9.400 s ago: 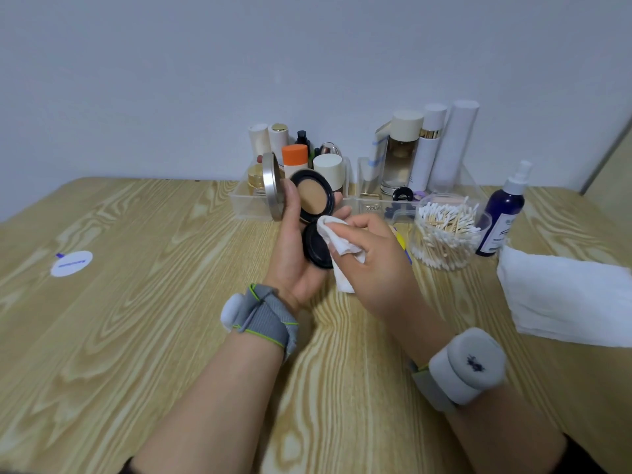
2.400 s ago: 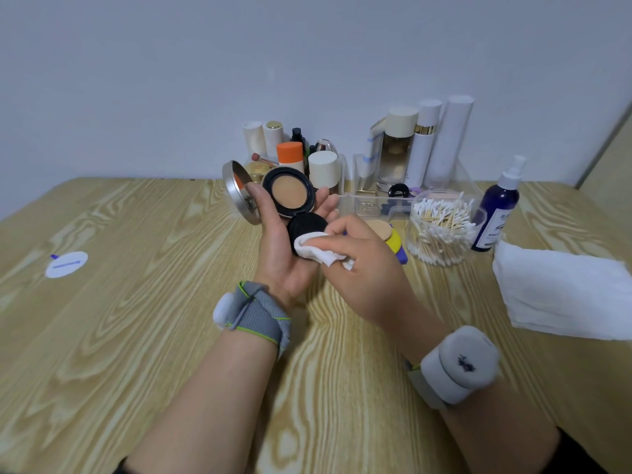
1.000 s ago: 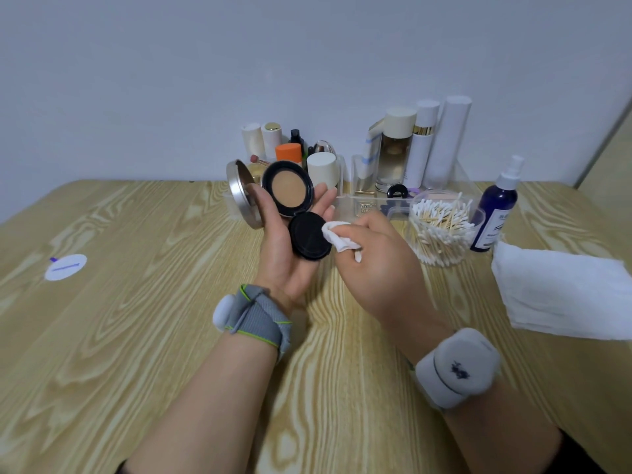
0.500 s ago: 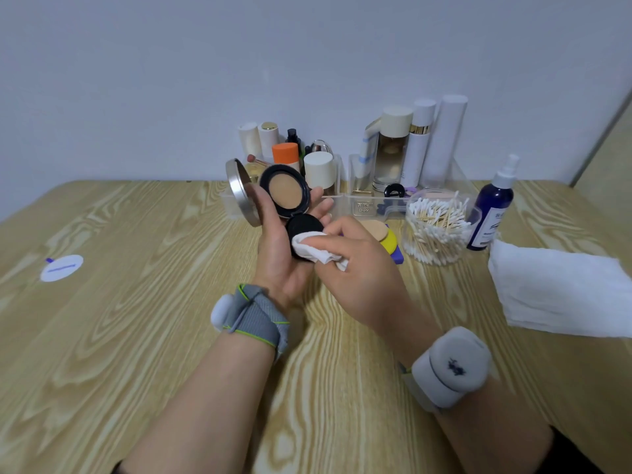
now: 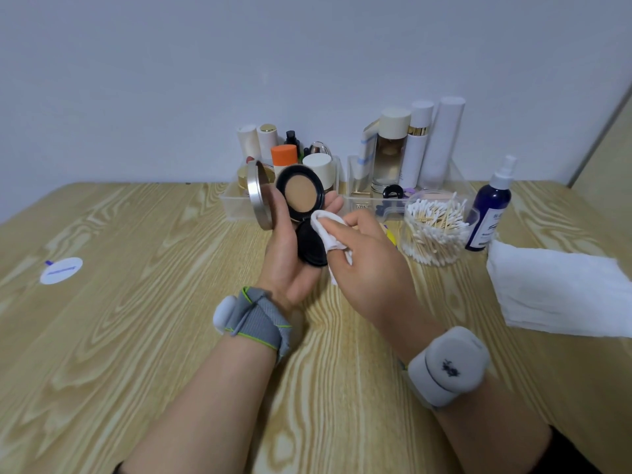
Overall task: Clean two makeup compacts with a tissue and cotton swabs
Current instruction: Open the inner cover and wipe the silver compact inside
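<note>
Mid-frame, the compact (image 5: pixel 301 213) sat in the left hand (image 5: pixel 290 254); the swab jar (image 5: pixel 434 230) stood right, the tissue stack (image 5: pixel 557 289) far right.

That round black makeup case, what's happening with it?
A person is cleaning it. The left hand holds the open round black makeup compact with tan powder, and the right hand holds a small white tissue against its black inner lid. A clear jar of cotton swabs stands untouched on the wooden table to the right.

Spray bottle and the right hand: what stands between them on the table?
In the head view, the clear jar of cotton swabs stands between the right hand and the blue spray bottle. A yellow sliver shows at the hand's edge.
</note>
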